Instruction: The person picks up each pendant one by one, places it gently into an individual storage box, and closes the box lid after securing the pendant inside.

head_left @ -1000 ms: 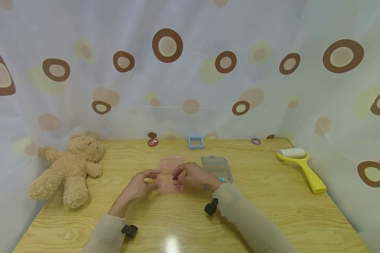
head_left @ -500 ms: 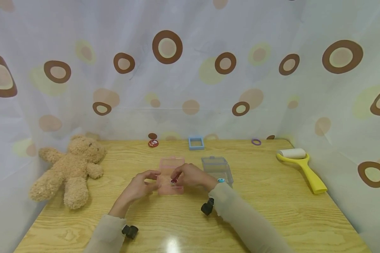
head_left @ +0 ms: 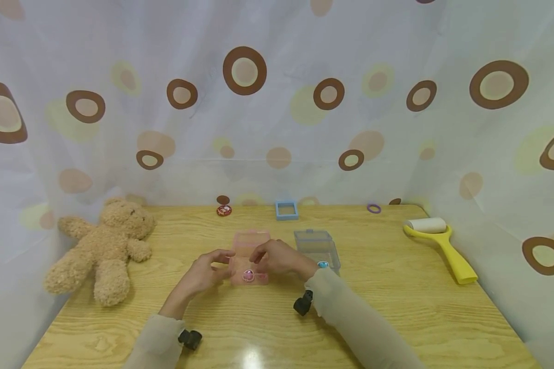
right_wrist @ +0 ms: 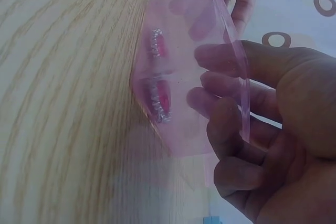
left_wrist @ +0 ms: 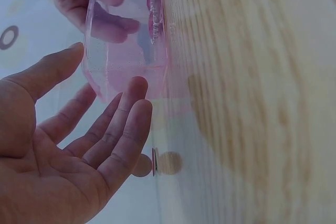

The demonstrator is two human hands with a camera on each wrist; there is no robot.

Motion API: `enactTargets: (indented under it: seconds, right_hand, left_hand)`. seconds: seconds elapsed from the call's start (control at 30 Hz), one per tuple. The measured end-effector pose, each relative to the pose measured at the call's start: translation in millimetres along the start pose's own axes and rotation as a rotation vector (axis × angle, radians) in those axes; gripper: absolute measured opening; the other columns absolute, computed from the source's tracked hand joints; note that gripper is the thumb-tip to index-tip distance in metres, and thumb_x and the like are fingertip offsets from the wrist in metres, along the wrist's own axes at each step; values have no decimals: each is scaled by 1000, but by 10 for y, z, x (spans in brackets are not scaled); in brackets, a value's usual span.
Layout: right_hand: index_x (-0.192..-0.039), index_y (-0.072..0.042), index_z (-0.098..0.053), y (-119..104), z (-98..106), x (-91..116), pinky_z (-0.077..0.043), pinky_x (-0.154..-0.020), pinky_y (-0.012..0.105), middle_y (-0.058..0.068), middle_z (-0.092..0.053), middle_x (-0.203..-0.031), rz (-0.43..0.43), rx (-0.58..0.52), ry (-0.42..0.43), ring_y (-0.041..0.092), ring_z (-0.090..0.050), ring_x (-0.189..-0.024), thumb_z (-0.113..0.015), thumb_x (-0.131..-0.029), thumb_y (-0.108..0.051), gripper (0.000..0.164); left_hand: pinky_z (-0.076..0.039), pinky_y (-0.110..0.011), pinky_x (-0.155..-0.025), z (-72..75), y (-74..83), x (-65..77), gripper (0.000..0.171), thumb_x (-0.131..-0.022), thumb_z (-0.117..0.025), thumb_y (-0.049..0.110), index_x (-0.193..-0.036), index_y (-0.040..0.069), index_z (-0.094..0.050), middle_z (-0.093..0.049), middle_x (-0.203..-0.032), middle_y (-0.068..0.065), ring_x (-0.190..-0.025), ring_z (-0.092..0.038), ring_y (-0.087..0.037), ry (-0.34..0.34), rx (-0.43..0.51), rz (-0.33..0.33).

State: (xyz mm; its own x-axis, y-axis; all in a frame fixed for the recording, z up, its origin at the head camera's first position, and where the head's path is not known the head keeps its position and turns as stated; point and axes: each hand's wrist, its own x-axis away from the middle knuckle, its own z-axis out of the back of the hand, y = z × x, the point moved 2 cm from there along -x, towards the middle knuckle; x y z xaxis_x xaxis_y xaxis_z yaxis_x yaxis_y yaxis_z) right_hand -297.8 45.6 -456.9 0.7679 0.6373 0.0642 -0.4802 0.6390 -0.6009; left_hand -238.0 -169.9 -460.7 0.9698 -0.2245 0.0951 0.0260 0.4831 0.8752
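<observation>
A pink see-through plastic box (head_left: 237,280) stands on the table with its lid raised at the back. A pink gem with a beaded silver rim (head_left: 248,275) lies in its front part. Through the wall, the right wrist view shows two such gems on the floor, one of them the pink gem (right_wrist: 165,96) nearer that camera. My right hand (head_left: 277,255) reaches over the right wall, fingertips (right_wrist: 210,59) inside the box, nothing held between them. At the left wall rests my left hand (head_left: 204,271), fingers spread and relaxed, thumb (left_wrist: 65,64) right at the rim.
A grey see-through box (head_left: 335,254) with its lid raised, holding a blue gem (head_left: 323,264), stands beside my right wrist. Behind are a red badge (head_left: 223,210), blue square frame (head_left: 287,217) and purple ring (head_left: 374,208). A teddy bear (head_left: 106,246) lies left, a yellow-handled roller (head_left: 452,256) right.
My right hand has carried a pink gem leftward and down inside the pink box and let it go. The left hand has stayed at the box's left side.
</observation>
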Motion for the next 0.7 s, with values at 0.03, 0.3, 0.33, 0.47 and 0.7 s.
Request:
enactTargets:
  seconds: [0.03,0.3,0.33,0.47,0.7]
  right_hand:
    - [-103,-14,-76,5,1,1,-53,-80,28,-3,-75,-100,4,-6,3,10,-65,-88,-73,-87,-14,16]
    - [-109,-10,-74,-10,117,76,-53,-76,30,0,-74,-101,65,-75,21,17,-66,-90,-71,-90,-16,20]
    - [-111,-9,-73,-13,137,90,-52,-76,30,1,-74,-102,68,-93,22,19,-67,-92,-70,-91,-17,21]
    - [-114,-7,-71,0,211,124,-52,-74,27,1,-72,-101,58,-159,59,23,-66,-98,-69,-94,-19,24]
    - [-119,-7,-68,56,331,179,-58,-69,37,5,-68,-103,-10,-273,106,22,-64,-77,-66,-97,-22,27]
  left_hand:
    - [-61,-41,-78,0,-2,0,46,-94,-69,12,-138,5,-56,-61,-129,-23,-104,-69,-34,0,0,-1]
    - [-61,-39,-77,8,-12,10,46,-94,-68,12,-139,5,-56,-60,-132,-24,-103,-69,-32,0,-6,-9]
    - [-61,-39,-77,8,-11,12,47,-94,-68,12,-139,5,-56,-60,-133,-24,-103,-69,-32,0,-5,-11]
    - [-61,-39,-77,5,-8,11,46,-94,-69,12,-138,3,-56,-60,-132,-24,-102,-69,-32,2,-7,-22]
    - [-61,-40,-77,5,-18,-9,47,-94,-68,11,-138,2,-56,-60,-131,-25,-101,-70,-31,-1,-11,-31]
